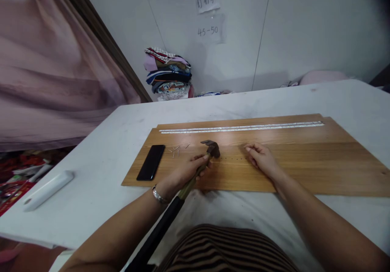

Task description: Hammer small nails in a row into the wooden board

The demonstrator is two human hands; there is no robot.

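Note:
A long wooden board [304,158] lies on a white table [122,134]. My left hand [189,170] is wrapped round the neck of a claw hammer [210,148], whose black handle runs back toward my body. The hammer head rests just above a row of small nails [231,158] set in the board. My right hand [262,158] lies on the board to the right of that row, fingers curled and pinched together; whether it holds anything is too small to tell. Several loose nails [176,149] lie to the left of the hammer.
A black phone [150,162] lies on the board's left end. A pale strip [240,127] runs along the board's far edge. A white oblong object [48,190] sits at the table's left. Folded cloth is stacked [169,75] by the wall; a pink curtain [45,69] hangs left.

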